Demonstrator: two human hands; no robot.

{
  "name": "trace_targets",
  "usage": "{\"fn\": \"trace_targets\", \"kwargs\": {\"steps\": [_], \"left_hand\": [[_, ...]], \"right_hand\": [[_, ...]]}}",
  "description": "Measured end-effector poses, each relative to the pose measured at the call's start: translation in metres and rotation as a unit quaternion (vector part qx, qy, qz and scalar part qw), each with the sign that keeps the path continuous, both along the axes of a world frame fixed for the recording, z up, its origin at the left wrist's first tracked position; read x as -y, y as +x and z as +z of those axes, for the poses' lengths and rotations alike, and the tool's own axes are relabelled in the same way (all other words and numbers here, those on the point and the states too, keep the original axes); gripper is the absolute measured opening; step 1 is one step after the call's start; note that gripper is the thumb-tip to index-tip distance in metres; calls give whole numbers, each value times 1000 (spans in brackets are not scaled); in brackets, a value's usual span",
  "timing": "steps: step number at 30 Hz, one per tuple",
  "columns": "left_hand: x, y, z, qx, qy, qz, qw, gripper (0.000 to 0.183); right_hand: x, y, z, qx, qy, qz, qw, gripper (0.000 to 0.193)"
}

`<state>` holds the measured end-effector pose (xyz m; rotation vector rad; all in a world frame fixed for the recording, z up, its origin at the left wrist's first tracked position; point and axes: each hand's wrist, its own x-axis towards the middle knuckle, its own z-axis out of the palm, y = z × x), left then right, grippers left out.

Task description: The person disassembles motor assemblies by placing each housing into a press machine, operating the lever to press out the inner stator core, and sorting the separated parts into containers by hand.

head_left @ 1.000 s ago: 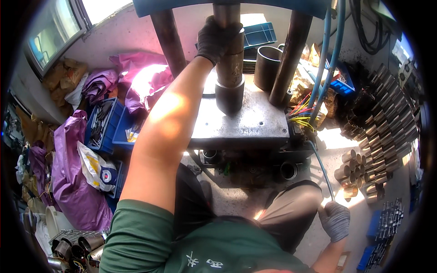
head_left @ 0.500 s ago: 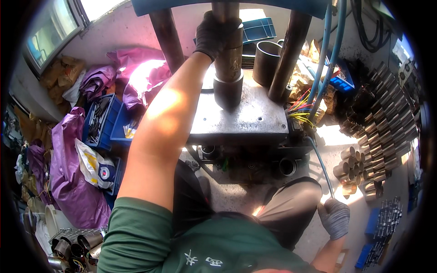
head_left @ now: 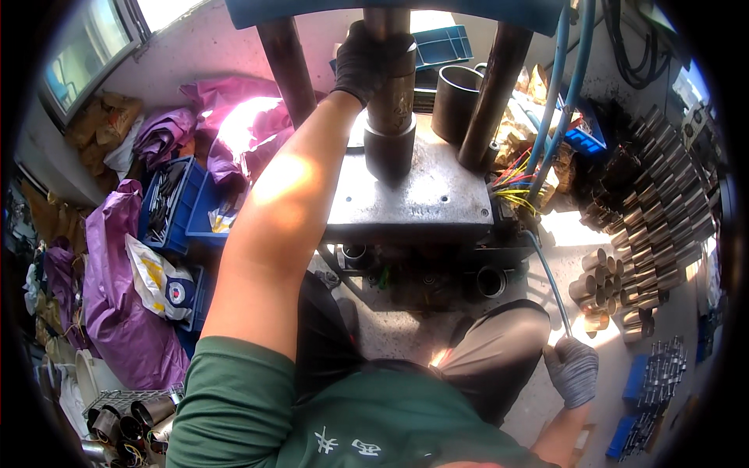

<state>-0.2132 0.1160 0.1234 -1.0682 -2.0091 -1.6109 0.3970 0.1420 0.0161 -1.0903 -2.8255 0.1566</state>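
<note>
My left hand [head_left: 362,64], in a dark glove, grips the upper end of a steel cylinder [head_left: 392,100] from its left side; some fingers are hidden behind the metal. The cylinder stands upright in a wider steel sleeve [head_left: 390,150] on the press's flat metal plate [head_left: 460,186]. Right above it is the dark round ram [head_left: 386,23] of the press. Low on the right, my right hand [head_left: 573,373], in a grey glove, is closed around the end of a thin metal lever [head_left: 552,285], which slants up to the press's right side.
Thick press columns [head_left: 285,70] flank the plate, and a wide open tube [head_left: 454,105] stands behind it. Blue hoses [head_left: 550,117] hang at the right. Many steel tubes [head_left: 663,195] are stacked on the right floor. Blue crates [head_left: 168,203] and purple sacking [head_left: 117,288] lie at the left.
Both hands keep their grips, and the cylinder and lever stay in place. Only the whole view has shifted very slightly.
</note>
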Motion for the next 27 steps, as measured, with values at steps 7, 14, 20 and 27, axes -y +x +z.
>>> {"fn": "trace_targets", "kwargs": {"steps": [7,14,20,27], "left_hand": [[3,13,-4,57,75,-94,991,68],[5,18,-7,34,51,-62,996,61],[4,14,-15,21,19,-41,999,59],[4,9,-24,-5,20,-51,998,62]], "right_hand": [[0,0,0,-13,10,5,1000,32],[1,0,0,-39,-1,5,999,32],[1,-2,2,2,-3,-4,1000,34],[2,-2,2,-4,-6,-12,1000,34]]}}
